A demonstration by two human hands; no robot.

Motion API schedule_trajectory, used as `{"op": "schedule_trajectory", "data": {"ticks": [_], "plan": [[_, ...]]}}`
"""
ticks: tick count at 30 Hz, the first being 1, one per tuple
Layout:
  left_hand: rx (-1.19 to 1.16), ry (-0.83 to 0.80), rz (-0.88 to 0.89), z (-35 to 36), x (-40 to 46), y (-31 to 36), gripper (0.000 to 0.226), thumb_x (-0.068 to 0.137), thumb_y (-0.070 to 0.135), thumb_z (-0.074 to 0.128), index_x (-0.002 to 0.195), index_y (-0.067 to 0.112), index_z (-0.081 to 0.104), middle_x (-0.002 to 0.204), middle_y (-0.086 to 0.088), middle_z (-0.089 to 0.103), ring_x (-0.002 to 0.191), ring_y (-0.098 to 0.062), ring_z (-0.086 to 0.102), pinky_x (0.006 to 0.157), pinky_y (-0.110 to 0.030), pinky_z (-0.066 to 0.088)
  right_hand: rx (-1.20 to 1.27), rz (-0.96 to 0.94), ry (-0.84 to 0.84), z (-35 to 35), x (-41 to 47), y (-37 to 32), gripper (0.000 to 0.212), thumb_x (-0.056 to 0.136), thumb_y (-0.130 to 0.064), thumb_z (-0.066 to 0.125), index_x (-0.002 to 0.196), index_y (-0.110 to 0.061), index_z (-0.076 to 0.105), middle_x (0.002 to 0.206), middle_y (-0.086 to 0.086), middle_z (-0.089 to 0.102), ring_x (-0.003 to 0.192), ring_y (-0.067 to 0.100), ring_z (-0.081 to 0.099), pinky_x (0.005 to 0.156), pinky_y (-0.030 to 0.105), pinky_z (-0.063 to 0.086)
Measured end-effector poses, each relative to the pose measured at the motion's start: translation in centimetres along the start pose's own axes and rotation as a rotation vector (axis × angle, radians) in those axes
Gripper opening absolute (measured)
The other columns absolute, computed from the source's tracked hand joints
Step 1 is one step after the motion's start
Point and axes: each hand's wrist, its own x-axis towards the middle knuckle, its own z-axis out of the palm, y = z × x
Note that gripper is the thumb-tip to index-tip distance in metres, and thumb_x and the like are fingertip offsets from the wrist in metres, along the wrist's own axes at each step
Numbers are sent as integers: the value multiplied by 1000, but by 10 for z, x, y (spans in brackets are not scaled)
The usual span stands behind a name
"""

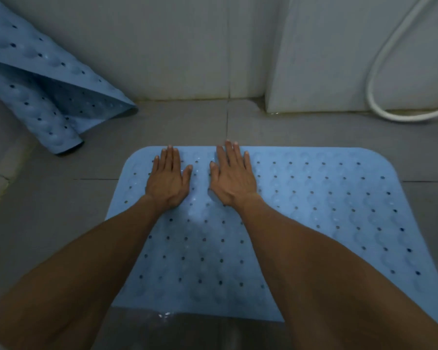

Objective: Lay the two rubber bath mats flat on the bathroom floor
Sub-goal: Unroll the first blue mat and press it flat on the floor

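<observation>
One light-blue perforated rubber bath mat (301, 223) lies spread on the grey tiled bathroom floor (187, 122), filling the near and right part of the view. Its rounded far corners sit flat against the tiles, and no curl or lifted edge shows along the far side; the near edge is partly hidden behind the forearms. The left hand (168, 179) and the right hand (232, 178) rest palm-down on the far left portion of this mat, just beside each other but apart. On both hands the fingers are stretched out straight and lie nearly together, the thumbs angled inward; they clamp on nothing and only press on the rubber surface.

The second light-blue rubber mat (43, 92) is at the far left, well apart from the hands. It is loosely rolled and folded over itself, one end resting on the floor and the rest rising toward the pale wall (162, 46).

By this evidence the task looks roughly half done: the first mat seems laid and is being smoothed, while the second has yet to be unrolled and spread. Bare tiles remain to the left of the laid mat and beyond it.

A white shower hose (382, 72) loops at the far right.

No brand, label or readable writing shows on either mat or anywhere else.
</observation>
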Motion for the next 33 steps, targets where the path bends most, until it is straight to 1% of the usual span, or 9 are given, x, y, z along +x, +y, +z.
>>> {"op": "schedule_trajectory", "data": {"ticks": [5, 8, 11, 13, 17, 21, 24, 26, 33], "plan": [[-91, 50, 84, 7, -22, 107, 70, 102, 49, 13, 154, 4, 0, 162, -11, -2, 150, -21, -4, 121, -35, -7, -139, 85, 35, -52, -43, 99, 61, 104, -42, 12, 158, -16, 3, 165, 5, -10, 151, 19, -15, 121, 43, -13], [-145, 49, 119, 15, -28, 172, 68, 102, 47, 15, 154, 4, 1, 162, -11, -2, 150, -21, -4, 121, -34, -7, -172, 147, 54, -74, -67, 149, 60, 104, -42, 14, 158, -16, 5, 166, 5, -7, 151, 19, -14, 121, 42, -13], [-159, 41, 149, 24, -26, 219, 67, 103, 45, 15, 154, 4, 0, 162, -11, -3, 150, -20, -5, 121, -34, -8, -195, 182, 86, -84, -77, 189, 60, 104, -41, 15, 158, -16, 7, 166, 5, -5, 151, 19, -13, 122, 43, -11], [-159, 60, 140, 32, -21, 237, 67, 103, 45, 14, 153, 4, 0, 162, -11, -3, 150, -20, -6, 121, -35, -8, -203, 185, 95, -85, -75, 207, 60, 104, -42, 14, 158, -16, 8, 166, 5, -4, 152, 19, -12, 122, 43, -10], [-123, 83, 108, 50, -13, 246, 66, 103, 44, 15, 154, 4, -1, 162, -12, -4, 150, -21, -6, 121, -36, -8, -158, 198, 106, -74, -65, 223, 61, 103, -44, 17, 158, -19, 13, 166, 8, 0, 152, 22, -6, 123, 43, -7], [-79, 199, 136, 59, -12, 241, 67, 102, 42, 21, 153, 0, 11, 161, -18, 8, 150, -26, 4, 123, -41, 1, -183, 214, 144, -64, -66, 225, 64, 100, -50, 20, 156, -21, 17, 165, 9, 6, 152, 23, 1, 123, 43, -5], [-95, 150, 120, 56, -12, 244, 69, 101, 45, 17, 154, 2, 6, 162, -16, 3, 150, -24, -1, 123, -42, 3, -174, 229, 183, -67, -63, 223, 61, 99, -49, 27, 151, -18, 29, 162, 11, 18, 150, 25, 10, 123, 46, 3], [-96, 128, 112, 55, -13, 245, 69, 101, 45, 15, 154, 3, 3, 162, -15, -1, 150, -23, -5, 122, -42, 2, -182, 242, 207, -67, -62, 221, 60, 99, -49, 28, 148, -17, 34, 160, 11, 22, 149, 26, 14, 122, 47, 7], [-97, 102, 95, 52, -12, 247, 69, 101, 44, 17, 154, 3, 2, 162, -15, -3, 150, -23, -7, 122, -43, 3, -223, 265, 203, -71, -63, 215, 60, 100, -47, 30, 148, -13, 37, 159, 14, 27, 148, 28, 19, 121, 50, 11]]}}
